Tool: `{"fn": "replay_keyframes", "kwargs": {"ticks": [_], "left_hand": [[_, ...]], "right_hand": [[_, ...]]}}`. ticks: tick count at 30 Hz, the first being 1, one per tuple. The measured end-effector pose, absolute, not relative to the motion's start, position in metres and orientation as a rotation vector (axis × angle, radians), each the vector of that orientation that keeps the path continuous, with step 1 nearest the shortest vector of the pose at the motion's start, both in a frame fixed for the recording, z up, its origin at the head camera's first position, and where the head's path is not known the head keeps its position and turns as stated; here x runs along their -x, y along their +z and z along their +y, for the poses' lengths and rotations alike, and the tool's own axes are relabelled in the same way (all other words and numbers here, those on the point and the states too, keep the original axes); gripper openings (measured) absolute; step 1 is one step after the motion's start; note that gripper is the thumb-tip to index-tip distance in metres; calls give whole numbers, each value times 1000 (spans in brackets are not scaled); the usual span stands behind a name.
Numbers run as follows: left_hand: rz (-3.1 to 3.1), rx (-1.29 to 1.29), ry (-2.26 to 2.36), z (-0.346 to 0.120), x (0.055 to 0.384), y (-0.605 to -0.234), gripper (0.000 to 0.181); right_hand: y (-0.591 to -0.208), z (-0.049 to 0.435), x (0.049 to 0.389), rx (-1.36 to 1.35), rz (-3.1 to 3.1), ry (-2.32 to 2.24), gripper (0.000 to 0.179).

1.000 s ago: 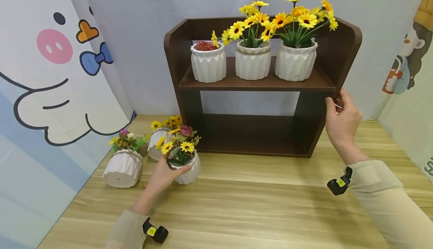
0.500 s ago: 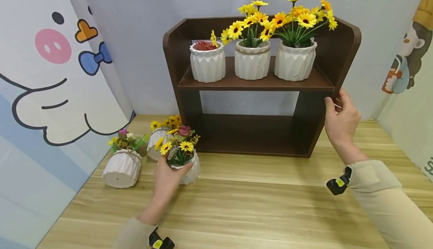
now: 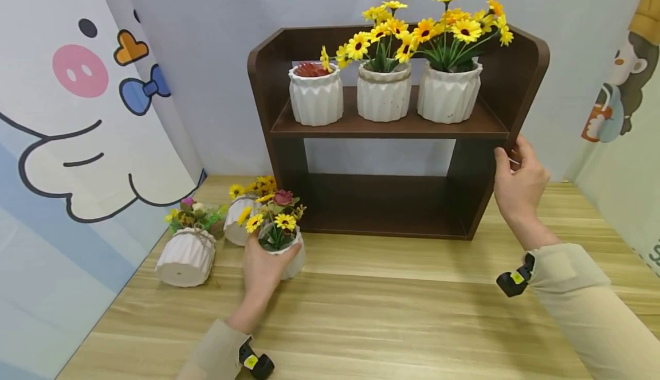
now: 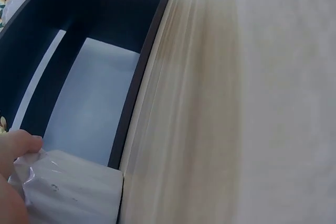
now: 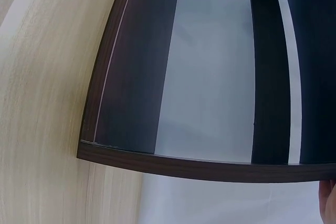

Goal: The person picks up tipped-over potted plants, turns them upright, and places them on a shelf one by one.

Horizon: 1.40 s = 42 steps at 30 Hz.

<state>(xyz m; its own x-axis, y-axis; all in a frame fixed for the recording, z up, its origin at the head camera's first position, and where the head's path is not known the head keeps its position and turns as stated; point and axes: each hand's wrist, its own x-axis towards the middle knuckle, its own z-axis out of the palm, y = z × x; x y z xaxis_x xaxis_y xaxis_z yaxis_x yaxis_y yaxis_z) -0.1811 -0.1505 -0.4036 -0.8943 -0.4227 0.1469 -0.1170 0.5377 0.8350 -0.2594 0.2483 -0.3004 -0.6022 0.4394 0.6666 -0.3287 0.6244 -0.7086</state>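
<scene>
In the head view my left hand (image 3: pixel 265 265) grips a white fluted flowerpot (image 3: pixel 294 261), thumb over the near side of its rim. Yellow daisies and a dull red rose show above it; the rose may belong to this pot or one behind. The left wrist view shows the same flowerpot (image 4: pixel 79 190) in front of the shelf. My right hand (image 3: pixel 522 188) holds the right side panel of the dark brown two-tier shelf (image 3: pixel 381 135), thumb at its front edge. Only a bit of that hand (image 5: pixel 328 203) appears in the right wrist view.
On the upper tier stand a red succulent pot (image 3: pixel 316 100) and two yellow daisy pots (image 3: pixel 384 98). Left of my left hand, a flowerpot lies tipped (image 3: pixel 185 259), and another flowerpot (image 3: pixel 238 219) sits behind it. The wooden table (image 3: pixel 392 317) extends in front of the shelf.
My left wrist and forearm have swung to the right, while the left hand keeps its grip and the flowerpot shifts only slightly. My right hand stays at the shelf's side.
</scene>
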Motion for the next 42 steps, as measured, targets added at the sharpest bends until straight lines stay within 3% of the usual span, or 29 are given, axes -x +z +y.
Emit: {"fn": "replay_keyframes", "kwargs": {"ticks": [14, 42], "left_hand": [[-2518, -237, -1261, -105, 200, -388, 92], [-2494, -220, -1384, -58, 269, -396, 90]], "right_hand": [[-303, 248, 260, 86, -1938, 1064, 26], [-301, 247, 261, 107, -1938, 1078, 28]]}}
